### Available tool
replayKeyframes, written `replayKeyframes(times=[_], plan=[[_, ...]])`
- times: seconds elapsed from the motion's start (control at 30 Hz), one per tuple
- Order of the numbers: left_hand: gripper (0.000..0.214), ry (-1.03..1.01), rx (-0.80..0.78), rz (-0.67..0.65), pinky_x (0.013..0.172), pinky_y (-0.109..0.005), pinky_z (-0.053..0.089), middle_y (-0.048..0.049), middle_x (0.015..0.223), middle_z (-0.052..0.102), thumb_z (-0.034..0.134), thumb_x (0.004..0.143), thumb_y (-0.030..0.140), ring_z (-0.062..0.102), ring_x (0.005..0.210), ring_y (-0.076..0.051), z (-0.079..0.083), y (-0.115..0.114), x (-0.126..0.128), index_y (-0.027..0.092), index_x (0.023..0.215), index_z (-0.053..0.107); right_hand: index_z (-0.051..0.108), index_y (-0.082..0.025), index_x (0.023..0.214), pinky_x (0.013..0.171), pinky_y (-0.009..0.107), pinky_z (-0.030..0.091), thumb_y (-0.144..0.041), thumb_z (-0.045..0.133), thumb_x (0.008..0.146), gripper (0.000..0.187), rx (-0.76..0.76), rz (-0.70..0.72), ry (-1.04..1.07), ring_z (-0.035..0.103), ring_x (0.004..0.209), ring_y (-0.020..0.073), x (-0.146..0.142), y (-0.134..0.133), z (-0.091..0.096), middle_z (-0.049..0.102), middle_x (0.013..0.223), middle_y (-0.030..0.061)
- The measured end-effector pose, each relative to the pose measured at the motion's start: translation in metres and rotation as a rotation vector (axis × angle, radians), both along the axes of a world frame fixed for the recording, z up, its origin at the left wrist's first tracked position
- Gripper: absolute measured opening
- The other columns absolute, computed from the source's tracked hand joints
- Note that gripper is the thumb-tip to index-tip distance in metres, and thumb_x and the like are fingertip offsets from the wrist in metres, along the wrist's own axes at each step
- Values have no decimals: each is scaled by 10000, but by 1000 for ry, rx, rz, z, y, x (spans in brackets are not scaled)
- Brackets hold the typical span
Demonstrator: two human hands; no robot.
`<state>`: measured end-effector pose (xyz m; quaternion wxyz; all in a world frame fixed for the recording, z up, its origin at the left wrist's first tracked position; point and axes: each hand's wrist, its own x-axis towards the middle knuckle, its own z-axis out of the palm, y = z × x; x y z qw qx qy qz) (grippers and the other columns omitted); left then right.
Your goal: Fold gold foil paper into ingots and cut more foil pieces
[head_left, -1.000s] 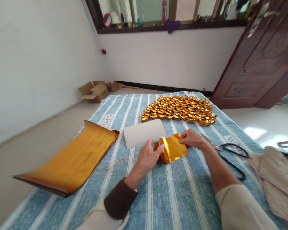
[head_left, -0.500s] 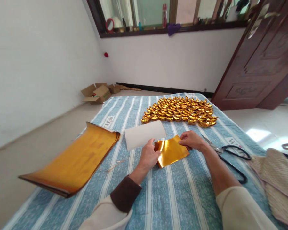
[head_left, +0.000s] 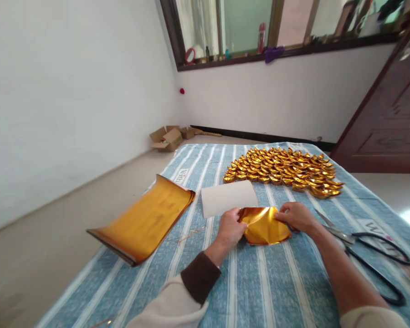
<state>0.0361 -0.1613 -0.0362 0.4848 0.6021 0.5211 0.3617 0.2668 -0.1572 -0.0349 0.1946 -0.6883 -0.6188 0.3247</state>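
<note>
A sheet of gold foil paper (head_left: 264,228) is held between my two hands just above the striped cloth. My left hand (head_left: 230,230) pinches its left edge, thumb on the near face. At the upper right corner, my right hand (head_left: 295,216) grips the sheet with closed fingers. The sheet bends, and its near edge curves. Behind my left hand lies a white sheet (head_left: 228,198). Scissors with black handles (head_left: 353,239) rest partly open to the right of my right hand.
Many folded gold paper ingots (head_left: 283,168) stand packed together at the far right. A stack of large gold sheets (head_left: 140,218) curls up at the left. Blue-and-white striped cloth (head_left: 246,291) covers the table. A cardboard box (head_left: 169,139) sits on the floor beyond.
The camera view has turned left, so everything appears further right. The gold foil sheet, flatter before, now bows between my hands. Both hands keep hold of it.
</note>
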Motion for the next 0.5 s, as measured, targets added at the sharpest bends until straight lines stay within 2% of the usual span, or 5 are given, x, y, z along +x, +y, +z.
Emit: replayKeyframes(times=[0.13, 0.23, 0.4, 0.5], plan=[[463, -33, -9, 3, 655, -239, 539, -51, 921, 737, 558, 601, -30, 691, 810, -196, 17, 2, -11, 135, 1017, 674, 566, -194, 686, 374, 217, 271, -545, 471, 806, 383, -36, -72, 134, 422, 305, 105, 3, -4, -1, 442, 317, -60], [468, -89, -45, 22, 603, -238, 543, -69, 942, 732, 573, 623, -15, 697, 779, -195, 44, 14, -30, 112, 1067, 648, 544, -193, 658, 377, 215, 263, -589, 460, 794, 427, -19, -92, 157, 408, 310, 93, 4, -7, -1, 460, 330, -48], [409, 28, -36, 221, 558, -224, 539, -44, 858, 721, 609, 643, -14, 680, 677, -153, 94, 62, -81, 114, 1028, 655, 536, -196, 670, 371, 215, 250, -614, 476, 763, 432, -9, -113, 209, 402, 314, 89, 3, -8, -2, 468, 353, -51], [371, 111, -10, 342, 536, -219, 525, -19, 784, 693, 655, 650, 4, 640, 581, -119, 107, 98, -113, 109, 1006, 653, 530, -198, 680, 369, 216, 242, -599, 480, 765, 413, -7, -120, 216, 408, 314, 92, 1, -8, -3, 461, 356, -57]])
